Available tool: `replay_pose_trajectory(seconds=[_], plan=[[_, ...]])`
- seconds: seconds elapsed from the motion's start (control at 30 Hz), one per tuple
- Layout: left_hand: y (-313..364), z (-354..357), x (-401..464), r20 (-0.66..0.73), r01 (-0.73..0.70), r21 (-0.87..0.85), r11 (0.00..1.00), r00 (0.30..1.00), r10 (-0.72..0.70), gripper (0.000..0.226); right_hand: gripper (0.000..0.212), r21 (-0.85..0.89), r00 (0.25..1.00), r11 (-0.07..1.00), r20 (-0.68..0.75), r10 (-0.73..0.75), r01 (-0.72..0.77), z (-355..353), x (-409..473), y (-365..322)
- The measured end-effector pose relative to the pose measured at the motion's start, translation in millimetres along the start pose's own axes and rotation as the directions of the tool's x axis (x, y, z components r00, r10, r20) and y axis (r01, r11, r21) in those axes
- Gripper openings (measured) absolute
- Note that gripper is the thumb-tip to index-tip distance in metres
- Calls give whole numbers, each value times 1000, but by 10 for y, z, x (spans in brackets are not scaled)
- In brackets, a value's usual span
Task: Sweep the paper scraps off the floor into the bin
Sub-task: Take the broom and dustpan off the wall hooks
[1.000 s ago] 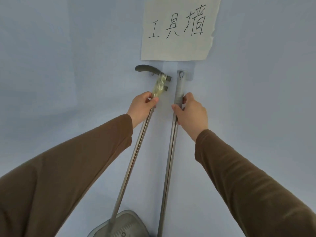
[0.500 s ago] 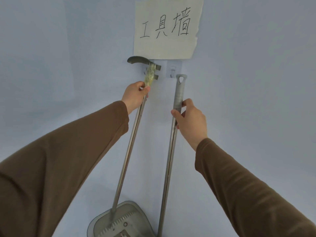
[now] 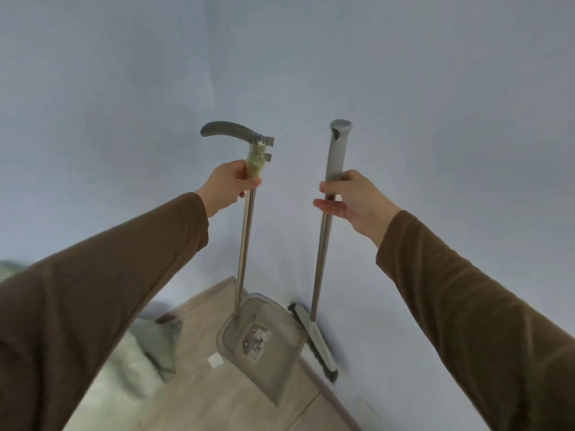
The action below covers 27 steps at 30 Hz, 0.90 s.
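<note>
Pale blue walls meet a light wood-plank floor (image 3: 217, 396) in the corner ahead of me. My left hand (image 3: 230, 188) grips the long steel-poled grey plastic dustpan (image 3: 264, 340) just under its curved handle; my right hand (image 3: 351, 197) holds the steel-poled, grey-gripped flat broom (image 3: 314, 334), fingers only loosely wrapped. Both look light and stiff, so I'd close my fingers properly on the textured grip. One small white paper scrap (image 3: 215, 359) lies beside the pan; no bin shows.
</note>
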State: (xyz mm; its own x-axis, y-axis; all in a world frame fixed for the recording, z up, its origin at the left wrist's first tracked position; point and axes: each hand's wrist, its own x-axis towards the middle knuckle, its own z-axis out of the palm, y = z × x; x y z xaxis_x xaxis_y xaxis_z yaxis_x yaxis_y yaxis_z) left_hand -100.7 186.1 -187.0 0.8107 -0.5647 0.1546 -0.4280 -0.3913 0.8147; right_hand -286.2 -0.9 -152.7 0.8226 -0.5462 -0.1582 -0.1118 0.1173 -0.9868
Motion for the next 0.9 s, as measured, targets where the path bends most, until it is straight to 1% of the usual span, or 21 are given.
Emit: replay_pose_trajectory(seconds=[0.07,0.13,0.17,0.23,0.27,0.33,0.37,0.4,0.47,0.5,0.57,0.6,0.67,0.73,0.77,0.8,0.87,0.9], plan=[[-337,14,-413,70,140,-174,975,989,-129,35,30,169,993,979,44,106,-112,100,-119,317],[-639,35,-816,164,285,-384,878,957,-239,40,29,303,979,931,70,191,-203,194,-261,598],[-786,51,-1014,214,349,-462,816,936,-279,40,27,324,970,914,77,230,-243,240,-333,728],[-1045,96,-1416,297,442,-607,661,897,-328,39,29,282,951,908,78,300,-309,325,-462,967],[-1169,106,-1620,329,475,-679,560,879,-346,40,30,242,939,907,76,335,-343,363,-517,1084],[-1394,97,-2037,397,500,-787,362,859,-323,43,24,183,909,890,106,404,-417,442,-663,1293],[-1514,74,-2220,435,515,-803,300,851,-295,48,21,165,891,877,143,432,-452,483,-750,1389],[-1616,41,-2390,472,539,-799,267,837,-275,55,18,159,873,863,182,452,-480,525,-844,1488],[-1758,-68,-2715,570,621,-748,234,782,-254,72,16,153,842,838,237,484,-524,607,-1066,1700],[-1810,-140,-2887,619,661,-715,228,750,-234,76,16,162,826,820,257,502,-549,649,-1205,1823],[-1873,-297,-3279,678,713,-654,253,701,-223,66,13,248,796,761,283,535,-599,754,-1544,2104],[-1906,-373,-3499,682,728,-628,274,685,-256,58,15,292,777,722,290,558,-627,811,-1760,2268],[-1971,-516,-3940,662,752,-572,328,659,-358,43,21,270,728,676,271,630,-686,896,-2241,2606],[-2017,-623,-4357,650,773,-500,391,633,-420,29,19,251,661,611,268,701,-750,952,-2696,2937],[-2040,-672,-4550,647,785,-464,410,616,-449,24,26,253,631,579,267,728,-775,986,-2894,3072],[-2057,-724,-4737,635,798,-430,423,600,-486,22,26,230,606,561,253,754,-795,1038,-3068,3177],[-2097,-833,-5065,587,817,-385,429,575,-569,24,7,77,587,583,170,792,-809,1189,-3359,3317],[-2101,-887,-5227,563,822,-365,437,569,-600,28,13,-62,606,612,93,790,-788,1258,-3502,3423]])
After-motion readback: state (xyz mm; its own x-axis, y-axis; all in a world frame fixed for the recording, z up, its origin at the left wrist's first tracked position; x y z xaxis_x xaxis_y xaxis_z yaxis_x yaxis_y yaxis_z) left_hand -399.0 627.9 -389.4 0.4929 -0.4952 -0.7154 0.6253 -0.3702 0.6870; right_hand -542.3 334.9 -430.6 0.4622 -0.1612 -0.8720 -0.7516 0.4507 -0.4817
